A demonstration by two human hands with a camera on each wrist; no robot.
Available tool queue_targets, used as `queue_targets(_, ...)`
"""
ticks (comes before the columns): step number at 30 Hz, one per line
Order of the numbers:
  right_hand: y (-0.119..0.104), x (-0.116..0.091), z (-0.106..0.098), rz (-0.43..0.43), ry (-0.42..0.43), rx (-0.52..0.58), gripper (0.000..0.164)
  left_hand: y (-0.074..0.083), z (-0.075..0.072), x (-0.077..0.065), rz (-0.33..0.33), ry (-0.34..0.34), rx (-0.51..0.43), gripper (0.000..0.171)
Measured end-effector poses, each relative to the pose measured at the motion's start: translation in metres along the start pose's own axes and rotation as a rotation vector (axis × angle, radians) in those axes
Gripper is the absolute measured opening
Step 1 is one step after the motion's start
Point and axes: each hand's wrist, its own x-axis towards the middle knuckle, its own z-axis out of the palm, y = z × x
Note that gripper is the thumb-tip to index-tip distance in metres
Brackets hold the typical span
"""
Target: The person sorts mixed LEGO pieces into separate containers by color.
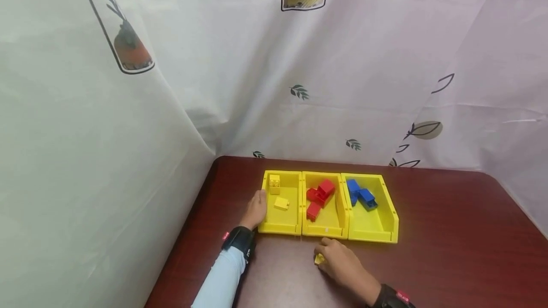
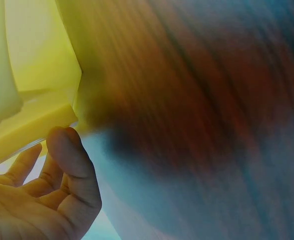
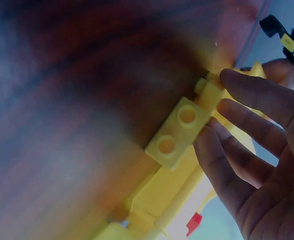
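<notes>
In the head view my left hand (image 1: 256, 209) is at the outer side wall of the left yellow bin (image 1: 280, 228). The left wrist view shows its thumb and fingers gripping the edge of that bin. Just in front of the middle bin (image 1: 325, 232), low over the table, my right hand (image 1: 341, 263) pinches a yellow toy brick (image 3: 179, 132). Two round studs show on the brick's face, and a second yellow part with a stud (image 3: 213, 92) appears by the thumb; whether it is a separate brick I cannot tell.
Yellow bricks (image 1: 281, 203) lie in the left bin, red bricks (image 1: 314, 210) in the middle one and blue bricks (image 1: 367, 198) in the right bin (image 1: 394, 220). The three bins stand side by side on a dark red table (image 1: 449, 217). Behind hangs a patterned white cloth (image 1: 376, 61).
</notes>
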Motion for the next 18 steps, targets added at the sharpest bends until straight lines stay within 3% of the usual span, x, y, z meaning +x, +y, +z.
queue_targets(4, -0.0029, 0.0, 0.001, -0.028, 0.032, -0.03, 0.015, -0.0019, -0.0008, 0.0016, -0.013, -0.007, -0.01, 0.046)
queue_targets(18, -0.0041, 0.0009, 0.0024, -0.008, 0.015, -0.015, 0.017, -0.0008, -0.0028, 0.001, -0.029, -0.027, -0.005, 0.05)
